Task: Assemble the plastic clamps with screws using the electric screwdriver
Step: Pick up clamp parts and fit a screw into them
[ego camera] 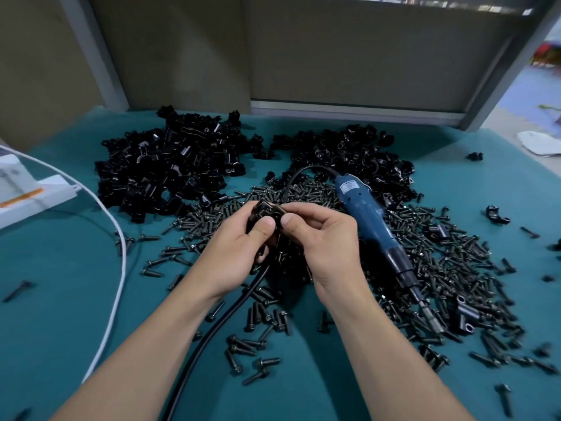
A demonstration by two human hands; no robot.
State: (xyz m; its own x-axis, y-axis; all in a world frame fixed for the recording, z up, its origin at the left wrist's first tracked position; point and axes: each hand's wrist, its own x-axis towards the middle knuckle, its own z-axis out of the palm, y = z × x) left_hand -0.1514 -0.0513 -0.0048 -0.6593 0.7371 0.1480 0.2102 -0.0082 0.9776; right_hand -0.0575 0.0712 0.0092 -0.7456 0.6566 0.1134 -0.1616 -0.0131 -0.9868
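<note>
My left hand (pixel 235 253) grips a black plastic clamp (pixel 262 212) above the middle of the table. My right hand (pixel 326 241) pinches the same clamp from the right with thumb and forefinger. Whether a screw sits in it I cannot tell. A blue electric screwdriver (pixel 376 235) lies on the table just right of my right hand, bit pointing toward me. Black screws (pixel 440 268) lie scattered around and under my hands. Two heaps of black clamps sit at the back, one on the left (pixel 170 165) and one on the right (pixel 358 159).
The screwdriver's black cable (pixel 218 326) runs between my forearms to the near edge. A white cable (pixel 117 268) curves along the left. A white box (pixel 27 189) sits at the far left. Assembled clamps (pixel 464 317) lie at the right on the green mat (pixel 76 314).
</note>
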